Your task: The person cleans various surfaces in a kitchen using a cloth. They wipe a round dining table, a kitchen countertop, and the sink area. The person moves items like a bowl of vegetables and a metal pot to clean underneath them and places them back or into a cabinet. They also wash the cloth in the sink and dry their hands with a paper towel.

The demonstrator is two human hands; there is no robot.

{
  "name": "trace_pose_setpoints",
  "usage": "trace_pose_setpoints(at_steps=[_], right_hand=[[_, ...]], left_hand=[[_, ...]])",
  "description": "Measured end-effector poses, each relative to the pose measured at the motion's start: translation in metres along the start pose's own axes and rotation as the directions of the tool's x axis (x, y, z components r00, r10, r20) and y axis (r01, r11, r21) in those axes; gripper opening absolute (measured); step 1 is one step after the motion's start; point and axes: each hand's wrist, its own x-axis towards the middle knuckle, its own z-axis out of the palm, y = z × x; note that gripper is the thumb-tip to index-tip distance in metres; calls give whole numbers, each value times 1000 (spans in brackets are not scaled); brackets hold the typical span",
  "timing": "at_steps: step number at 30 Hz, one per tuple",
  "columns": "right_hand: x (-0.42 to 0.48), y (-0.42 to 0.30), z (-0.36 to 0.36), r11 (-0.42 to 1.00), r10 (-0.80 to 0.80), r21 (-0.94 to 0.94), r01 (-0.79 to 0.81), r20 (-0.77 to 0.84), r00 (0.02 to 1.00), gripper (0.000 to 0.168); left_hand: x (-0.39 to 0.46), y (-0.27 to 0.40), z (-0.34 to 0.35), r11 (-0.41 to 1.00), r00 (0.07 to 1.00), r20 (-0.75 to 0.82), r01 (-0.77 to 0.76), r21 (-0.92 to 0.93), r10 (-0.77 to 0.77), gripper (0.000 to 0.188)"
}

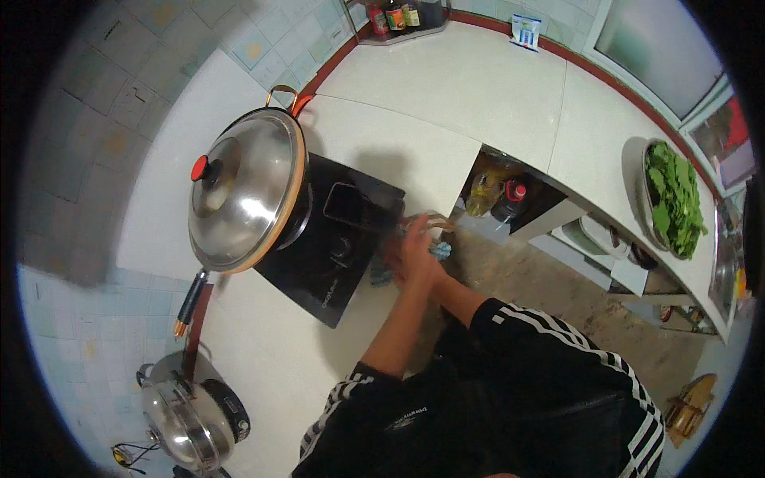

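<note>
My left hand [418, 248] and my right hand [394, 256] are close together and overlapping at the near right edge of a black induction cooktop [358, 239]. Both are blurred, and their fingers are hard to separate. A blue-and-white cloth [441, 250] shows beside and below them, mostly covered; which hand grips it is unclear. On the cooktop's left part stands a wok covered by a domed steel lid [251, 185] with a red-topped knob [201, 168]. The wok's dark handle [192, 302] points toward the lower left.
An electric pot with a glassy lid [185, 418] stands at lower left. Leafy greens [675, 203] fill a dish at right, near a sink [723, 257]. Bottles [395, 17] stand on a corner rack, a small packet [526, 31] beside them. An open cabinet [517, 185] holds more bottles.
</note>
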Motion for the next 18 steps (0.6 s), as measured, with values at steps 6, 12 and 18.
trace_pose_setpoints(at_steps=[6,12,18], right_hand=[[36,66,-58,965,-71,260,41,106,992,53],[94,115,-34,992,-124,29,124,-19,992,55],[175,120,-12,965,-243,95,244,-20,970,56]], left_hand=[[-18,62,-33,671,973,70,201,-714,-218,31],[-27,56,-60,806,902,270,424,-412,-337,38],[-15,99,-68,888,831,396,453,-73,-391,40]])
